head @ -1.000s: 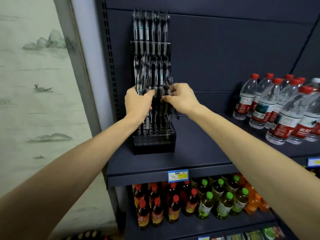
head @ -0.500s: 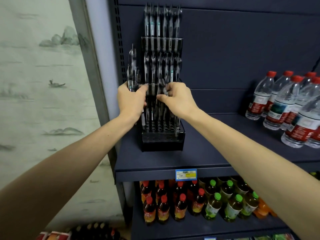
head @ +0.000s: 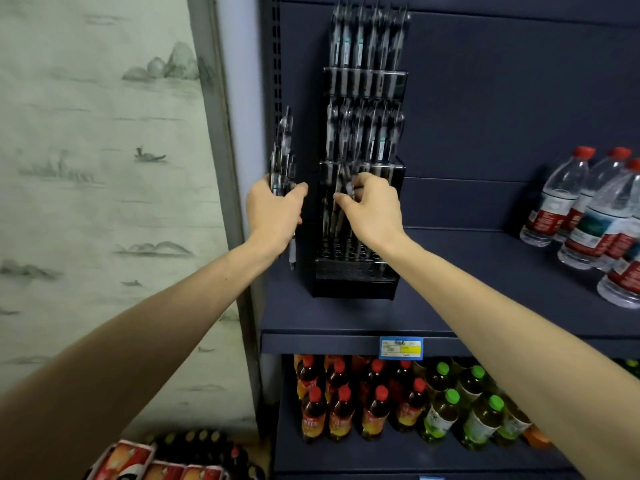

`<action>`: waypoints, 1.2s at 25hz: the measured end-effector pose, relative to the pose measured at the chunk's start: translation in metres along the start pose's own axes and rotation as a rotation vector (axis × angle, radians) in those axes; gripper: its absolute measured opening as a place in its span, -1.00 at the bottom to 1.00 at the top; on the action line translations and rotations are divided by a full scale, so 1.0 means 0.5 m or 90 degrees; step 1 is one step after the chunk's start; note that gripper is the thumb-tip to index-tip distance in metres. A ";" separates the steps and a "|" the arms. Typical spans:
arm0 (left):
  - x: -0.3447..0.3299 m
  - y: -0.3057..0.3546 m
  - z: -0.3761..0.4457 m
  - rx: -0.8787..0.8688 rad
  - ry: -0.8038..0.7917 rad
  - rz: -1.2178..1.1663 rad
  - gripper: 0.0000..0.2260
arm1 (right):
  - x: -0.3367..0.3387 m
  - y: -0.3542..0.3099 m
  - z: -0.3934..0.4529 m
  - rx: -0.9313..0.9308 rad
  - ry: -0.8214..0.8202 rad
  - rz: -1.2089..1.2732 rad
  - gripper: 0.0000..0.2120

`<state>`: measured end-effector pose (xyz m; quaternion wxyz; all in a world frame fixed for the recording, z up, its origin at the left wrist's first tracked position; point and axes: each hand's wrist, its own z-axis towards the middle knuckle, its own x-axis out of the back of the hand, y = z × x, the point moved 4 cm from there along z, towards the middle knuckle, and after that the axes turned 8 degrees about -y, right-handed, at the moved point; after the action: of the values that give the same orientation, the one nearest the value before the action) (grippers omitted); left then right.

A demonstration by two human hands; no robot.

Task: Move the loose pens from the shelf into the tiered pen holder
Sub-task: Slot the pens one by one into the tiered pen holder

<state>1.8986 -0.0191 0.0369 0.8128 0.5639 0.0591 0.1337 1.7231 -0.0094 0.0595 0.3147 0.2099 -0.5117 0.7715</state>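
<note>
My left hand (head: 275,211) is curled round a bundle of pens (head: 284,161), held upright just left of the tiered pen holder (head: 360,188), with a white tip poking out below my palm. My right hand (head: 372,207) is pinching one pen (head: 341,202) between thumb and fingertips, in front of the holder's lowest tier; I cannot tell whether its tip is already in a hole.

I judge these pens light, stiff and smooth, so a tight fist is not needed, but slick barrels could slide out of a loose bundle. I would take each one mid-barrel, where the pinch steers the tip best, and feed it straight down.

The holder stands on the dark blue shelf (head: 485,271), its upper two tiers packed with pens and the front row of sockets (head: 349,254) largely open. It looks like thin plastic; I would avoid pushing it sideways.

Further right on the same shelf stand water bottles (head: 588,209). Below, past a price tag (head: 401,348), sit red-capped drink bottles (head: 343,403) and green-capped ones (head: 464,410).
</note>
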 end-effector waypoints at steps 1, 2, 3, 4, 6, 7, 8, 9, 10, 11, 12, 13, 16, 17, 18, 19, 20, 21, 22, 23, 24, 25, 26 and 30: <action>0.003 -0.004 0.001 0.001 -0.003 -0.002 -0.87 | 0.001 0.002 0.000 0.001 0.000 -0.001 -0.67; 0.006 -0.008 0.001 0.001 -0.004 -0.005 -0.88 | 0.000 0.001 -0.002 0.000 -0.001 0.000 -0.68; 0.007 -0.011 -0.001 0.004 -0.006 -0.007 -0.88 | -0.001 0.000 -0.003 0.002 0.000 0.001 -0.69; 0.007 -0.014 -0.002 0.009 -0.007 -0.008 -0.88 | -0.003 -0.003 -0.003 0.006 0.005 0.004 -0.70; 0.007 -0.018 -0.006 0.012 -0.012 0.002 -0.87 | -0.010 -0.008 -0.003 0.013 0.004 0.000 -0.71; 0.007 -0.018 -0.007 0.012 -0.013 0.007 -0.87 | -0.013 -0.010 -0.002 0.013 -0.004 -0.011 -0.71; 0.008 -0.018 -0.008 0.011 -0.013 0.010 -0.87 | -0.016 -0.009 -0.001 0.009 -0.014 -0.023 -0.72; 0.010 -0.018 -0.009 0.010 -0.013 0.011 -0.87 | -0.018 -0.006 -0.001 0.006 -0.019 -0.029 -0.74; 0.011 -0.016 -0.009 0.008 -0.014 0.010 -0.86 | -0.016 -0.003 -0.001 0.005 -0.022 -0.028 -0.76; 0.012 -0.015 -0.009 0.005 -0.013 0.012 -0.87 | -0.015 -0.002 -0.001 0.007 -0.024 -0.023 -0.76; 0.014 -0.013 -0.009 0.002 -0.013 0.017 -0.87 | -0.014 -0.003 -0.001 0.010 -0.027 -0.021 -0.74; 0.015 -0.013 -0.010 -0.001 -0.013 0.023 -0.86 | -0.013 -0.005 0.000 0.012 -0.033 -0.024 -0.72; 0.018 -0.016 -0.011 -0.002 -0.015 0.022 -0.84 | -0.012 -0.013 0.003 0.013 -0.062 -0.044 -0.76; 0.018 -0.018 -0.011 0.001 -0.015 0.022 -0.84 | -0.010 -0.015 0.003 0.015 -0.075 -0.045 -0.79; 0.019 -0.021 -0.012 0.005 -0.015 0.022 -0.84 | -0.009 -0.015 0.003 0.016 -0.088 -0.045 -0.82; 0.019 -0.022 -0.012 0.008 -0.015 0.021 -0.84 | -0.007 -0.015 0.001 0.017 -0.097 -0.045 -0.83; 0.020 -0.023 -0.013 0.008 -0.015 0.018 -0.84 | -0.007 -0.014 0.001 0.018 -0.101 -0.046 -0.83; 0.019 -0.024 -0.014 0.007 -0.015 0.017 -0.85 | -0.007 -0.012 0.000 0.018 -0.101 -0.051 -0.83; 0.019 -0.024 -0.015 0.006 -0.016 0.018 -0.85 | -0.009 -0.010 0.000 0.015 -0.099 -0.058 -0.80; 0.019 -0.024 -0.017 0.007 -0.014 0.020 -0.85 | -0.012 -0.007 0.000 0.009 -0.100 -0.065 -0.78; 0.019 -0.023 -0.018 0.009 -0.011 0.021 -0.85 | -0.017 -0.004 0.001 0.002 -0.100 -0.069 -0.78; 0.020 -0.022 -0.021 0.010 -0.009 0.023 -0.85 | -0.021 -0.002 0.002 -0.004 -0.098 -0.070 -0.80; 0.019 -0.022 -0.022 0.011 -0.011 0.025 -0.85 | -0.025 -0.001 0.001 -0.009 -0.095 -0.068 -0.81; 0.009 -0.026 -0.017 0.027 -0.015 0.005 -0.85 | -0.022 0.002 0.001 -0.020 -0.080 -0.045 -0.77</action>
<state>1.9025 -0.0144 0.0219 0.8008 0.5828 0.0501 0.1288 1.7303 -0.0131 0.0520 0.3120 0.2708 -0.5351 0.7369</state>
